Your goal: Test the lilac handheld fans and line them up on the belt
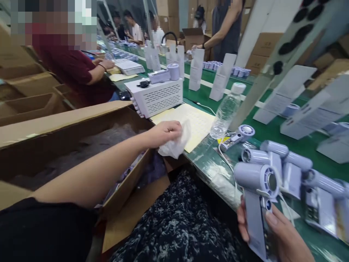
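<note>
My left hand (165, 134) is closed on a crumpled, thin white plastic bag (176, 145), held over the table edge beside a yellow sheet (200, 123). At the lower right, my right hand (283, 229) grips the handle of a lavender handheld fan (253, 203), its round head upward. Several more lavender fans (294, 163) lie on the table just beyond it. A smaller fan unit (238, 138) with a white cable lies near the clear bottle. Below my left forearm, an open cardboard box (131, 189) holds clear plastic bags and lavender parts.
A white vented metal box (160, 96) carries a lavender piece and a small black item. A clear water bottle (227, 111) stands near a slanted post. White cartons (197, 69) stand along the green belt (201, 95). A person in maroon (68, 69) works at left; others are farther back.
</note>
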Available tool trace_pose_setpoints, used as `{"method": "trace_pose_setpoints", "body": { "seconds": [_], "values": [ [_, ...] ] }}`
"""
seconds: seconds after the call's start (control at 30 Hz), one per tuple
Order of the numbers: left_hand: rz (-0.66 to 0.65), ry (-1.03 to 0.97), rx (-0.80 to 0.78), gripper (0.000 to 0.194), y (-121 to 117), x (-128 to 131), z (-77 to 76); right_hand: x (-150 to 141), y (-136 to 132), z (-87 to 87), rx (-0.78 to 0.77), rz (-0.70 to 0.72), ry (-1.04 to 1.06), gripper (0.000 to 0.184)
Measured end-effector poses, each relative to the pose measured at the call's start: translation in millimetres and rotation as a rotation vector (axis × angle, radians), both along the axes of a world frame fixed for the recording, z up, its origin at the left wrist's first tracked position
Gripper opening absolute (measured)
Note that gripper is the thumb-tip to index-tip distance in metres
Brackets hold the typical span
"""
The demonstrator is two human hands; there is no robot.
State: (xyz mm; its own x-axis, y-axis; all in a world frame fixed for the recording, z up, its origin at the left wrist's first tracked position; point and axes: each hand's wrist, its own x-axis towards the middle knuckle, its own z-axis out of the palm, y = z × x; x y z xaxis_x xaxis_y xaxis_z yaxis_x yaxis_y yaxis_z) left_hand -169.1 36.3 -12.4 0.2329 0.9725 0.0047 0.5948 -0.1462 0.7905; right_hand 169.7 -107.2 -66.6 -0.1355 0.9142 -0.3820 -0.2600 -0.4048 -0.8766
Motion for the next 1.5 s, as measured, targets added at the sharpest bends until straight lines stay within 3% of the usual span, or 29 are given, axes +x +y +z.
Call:
{"method": "trace_pose_setpoints", "body": {
  "seconds": [0.1,0.17,0.27,0.33,0.43,0.53,0.67,0.77,0.87,0.97,1.07,1.17,1.27,1.4,1.5],
  "values": [
    [-0.194,-0.097,-0.01,0.025,-13,64,-19.2,10,-8,-8.6,0.009,-0.079,-0.042,0.045],
    [-0.28,-0.122,-0.061,0.02,-18,98,-38.0,18,-12,-16.2,0.009,-0.108,-0.151,0.057],
    [-0.341,-0.132,-0.125,0.012,-22,132,-59.8,25,-15,-24.5,0.121,-0.112,-0.361,0.074],
    [-0.34,-0.169,-0.152,0.007,-23,143,-66.1,22,-13,-26.7,0.257,-0.078,-0.505,0.073],
    [-0.302,-0.284,-0.215,0.014,-24,147,-68.7,10,-1,-27.1,0.413,-0.026,-0.677,0.061],
    [-0.191,-0.431,-0.265,0.026,-25,143,-72.8,-1,15,-24.3,0.451,0.043,-0.788,0.051],
    [-0.008,-0.559,-0.216,0.037,-25,134,-79.3,-8,28,-13.3,0.47,0.165,-0.909,0.046],
    [0.032,-0.594,-0.158,0.04,-28,130,-74.8,-12,28,-5.4,0.499,0.228,-1.013,0.045],
    [-0.079,-0.451,0.065,0.044,-35,129,-62.5,-20,25,-5.2,0.537,0.26,-1.122,0.05],
    [-0.34,-0.104,0.399,0.047,-44,130,-48.6,-27,20,-9.9,0.609,0.3,-1.219,0.052],
    [-0.537,0.198,0.566,0.054,-46,128,-34.6,-26,17,-11.4,0.638,0.332,-1.248,0.051],
    [-0.53,0.338,0.602,0.055,-42,122,-21.6,-19,19,-6.3,0.6,0.293,-1.197,0.045],
    [-0.503,0.35,0.615,0.051,-41,117,-15.3,-12,22,2.5,0.477,0.275,-1.136,0.037],
    [-0.5,0.285,0.621,0.048,-47,123,-22.5,-10,23,11.2,0.353,0.282,-1.046,0.028],
    [-0.418,0.202,0.643,0.051,-53,130,-32.5,-12,20,12.5,0.412,0.254,-1.067,0.028]
  ]
}}
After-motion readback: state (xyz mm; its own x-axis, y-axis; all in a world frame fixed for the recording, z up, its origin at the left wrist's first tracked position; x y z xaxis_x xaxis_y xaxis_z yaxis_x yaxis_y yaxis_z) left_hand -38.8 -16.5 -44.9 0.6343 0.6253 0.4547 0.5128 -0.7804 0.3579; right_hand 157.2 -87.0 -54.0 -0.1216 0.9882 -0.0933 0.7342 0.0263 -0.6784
